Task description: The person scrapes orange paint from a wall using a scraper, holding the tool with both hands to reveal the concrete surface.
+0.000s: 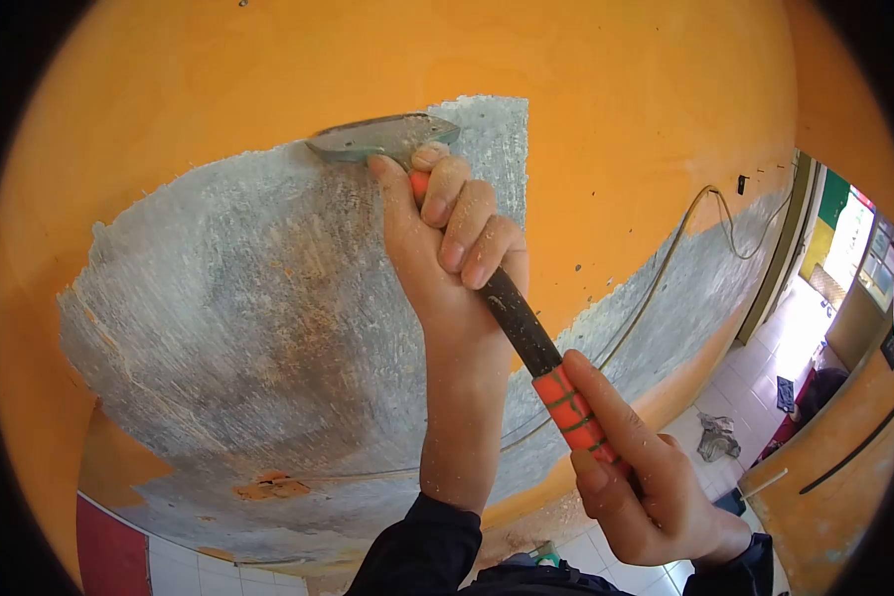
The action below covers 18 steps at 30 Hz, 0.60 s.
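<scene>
left hand raised high against the wall, fingers wrapped tight round the upper shaft of a hatchet-like scraping tool, just under its head. right hand lower down, toward the bottom right, fingers closed round the orange-and-black grip at the tool's tail end. both hands clamped on the same handle, one above the other, with a bare stretch of black shaft between them.

metal blade of the tool pressed flat against the wall, right at the upper edge of a scraped grey patch, where grey meets orange paint. blade tilted, its broad edge pointing left along that border.

grey patch wide and rough, scored with fine scratch lines, spreading from the wall's middle down toward its lower left; a small orange remnant left near the patch's bottom edge. a second grey band running along the wall's lower right part toward a doorway. thin cable hanging loose across the wall there.

dark sleeves at both wrists. white tiled floor below on the right, with a crumpled cloth lying on it. red strip at the wall's bottom left corner.
</scene>
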Available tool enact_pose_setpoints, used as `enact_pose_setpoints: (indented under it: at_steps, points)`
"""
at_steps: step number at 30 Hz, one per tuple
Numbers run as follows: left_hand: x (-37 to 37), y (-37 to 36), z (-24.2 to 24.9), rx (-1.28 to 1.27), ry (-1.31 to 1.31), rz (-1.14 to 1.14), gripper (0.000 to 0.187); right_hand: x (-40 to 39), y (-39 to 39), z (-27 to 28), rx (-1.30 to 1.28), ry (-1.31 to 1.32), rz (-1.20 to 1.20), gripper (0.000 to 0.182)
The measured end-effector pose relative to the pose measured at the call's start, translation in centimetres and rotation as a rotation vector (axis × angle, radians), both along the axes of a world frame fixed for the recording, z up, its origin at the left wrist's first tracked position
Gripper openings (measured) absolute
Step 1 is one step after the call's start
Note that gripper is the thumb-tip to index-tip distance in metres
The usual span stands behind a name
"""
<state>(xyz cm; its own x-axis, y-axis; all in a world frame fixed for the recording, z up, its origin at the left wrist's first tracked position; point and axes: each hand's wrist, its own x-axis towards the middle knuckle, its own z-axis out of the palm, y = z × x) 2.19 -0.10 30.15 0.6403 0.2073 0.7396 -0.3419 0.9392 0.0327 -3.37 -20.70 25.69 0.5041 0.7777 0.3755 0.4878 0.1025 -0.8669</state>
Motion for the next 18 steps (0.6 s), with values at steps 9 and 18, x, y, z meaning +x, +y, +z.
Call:
enact_pose_setpoints:
  at_steps: [9, 18]
  points:
    - [-0.2, 0.2, -0.2, 0.017, 0.003, 0.003, 0.043, -0.1, -0.1, -0.3, -0.023, -0.022, -0.012, 0.060]
    - [-0.7, 0.4, -0.5, 0.001, 0.006, 0.032, 0.043, -0.1, 0.2, -0.8, 0.028, -0.038, 0.053, 0.060]
